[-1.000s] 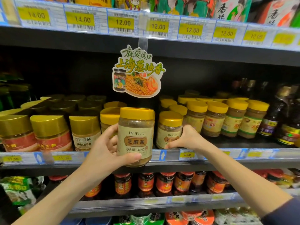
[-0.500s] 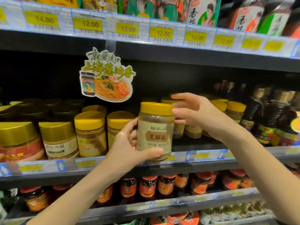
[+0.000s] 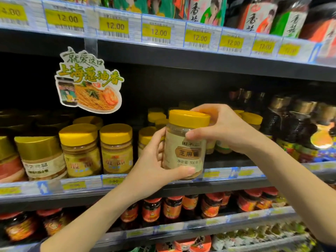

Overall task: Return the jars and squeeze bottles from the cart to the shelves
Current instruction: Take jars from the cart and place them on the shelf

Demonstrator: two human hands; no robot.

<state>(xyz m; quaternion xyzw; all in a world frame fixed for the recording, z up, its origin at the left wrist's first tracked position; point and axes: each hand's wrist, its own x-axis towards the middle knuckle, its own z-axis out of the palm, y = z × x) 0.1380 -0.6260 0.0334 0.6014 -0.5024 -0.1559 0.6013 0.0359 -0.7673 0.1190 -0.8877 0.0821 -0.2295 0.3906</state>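
- A person held one jar (image 3: 185, 142) up in the air with both hands, in front of the middle shelf (image 3: 127, 184).
- The jar had a yellow lid (image 3: 189, 118) and a pale label with brown writing. It stood almost straight up, leaning a little.
- The left hand (image 3: 154, 166) was wrapped around the bottom half of the jar. Its thumb lay across the front near the base, and its fingers went around the left side.
- The right hand (image 3: 223, 128) gripped the top part of the jar. Its fingers curled behind the lid and its thumb pressed on the front, just under the lid.
- The bottom of the jar was about level with the shelf's front edge. It was in front of the shelf and not resting on it.
- To the left, on the same shelf, stood two yellow-lid jars (image 3: 98, 150) side by side. Beside them was a gold-lid jar (image 3: 40, 157).
- More yellow-lid jars stood behind the hands, partly hidden.
- To the right stood dark bottles (image 3: 294, 124) with gold tops.
- A paper sign (image 3: 89, 82) with a picture of noodles hung from the shelf above.
- Yellow price tags (image 3: 158, 32) ran along the top shelf edge. Most of them read 12.00.
- Down below was a row of red-lid jars (image 3: 171, 208).
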